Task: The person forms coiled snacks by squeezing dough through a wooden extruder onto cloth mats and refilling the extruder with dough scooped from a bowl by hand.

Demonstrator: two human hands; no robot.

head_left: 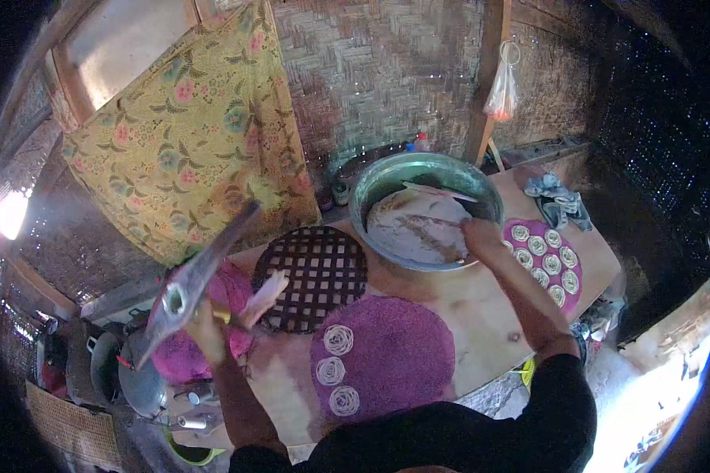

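Purple mat [410, 355]: flat on the desk [489, 319], with three pale coils [330, 370] along its left side; even spacing would keep them from touching.
Metal basin [432, 166]: beyond the mat, holding the pale dough [410, 229].
Right hand [483, 236]: at the dough, finger closure impossible to tell; small, compact pinches should handle best.
Left hand [207, 329]: closed around a blurred tool [203, 270], perhaps a wooden press; a steady grip keeps its opening reachable.

The black shirt [426, 437] hid part of the purple mat [394, 355] at the front edge of the table [485, 331]. The basin [430, 158] partly hid capped bottles [422, 142]. The left hand's [207, 331] long tool [183, 296] was blurred.
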